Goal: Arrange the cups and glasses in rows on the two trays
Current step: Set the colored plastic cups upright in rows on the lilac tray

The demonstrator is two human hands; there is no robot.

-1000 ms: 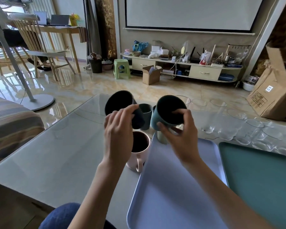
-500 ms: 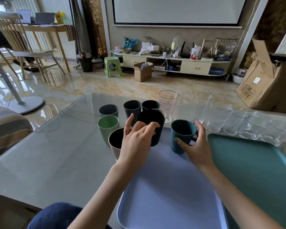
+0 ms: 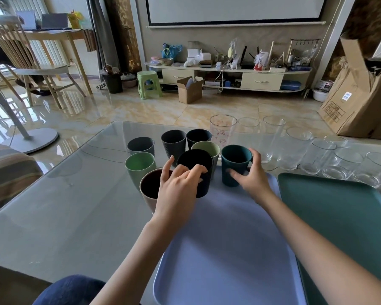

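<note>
A black cup [image 3: 195,160] stands upright at the far left corner of the lavender tray [image 3: 229,249]. My left hand [image 3: 178,190] grips it, fingers curled over its near rim. To its right a teal cup [image 3: 233,166] stands at the tray's far edge. My right hand [image 3: 252,177] holds that cup, thumb on the front and fingers behind. The dark green tray [image 3: 343,221] lies to the right. Several more cups [image 3: 139,166] cluster left of and behind the black one. A pink mug [image 3: 149,187] sits partly under my left hand.
A printed glass [image 3: 222,130] and several clear glasses [image 3: 317,157] line the glass table's [image 3: 64,205] far right edge, behind both trays. A striped sofa arm [image 3: 7,170] sits at the left. My knee [image 3: 68,289] is below the table's near edge.
One second ago both cups were held up and tilted in the air. They have since come down onto the far end of the lavender tray, with both hands still on them.
</note>
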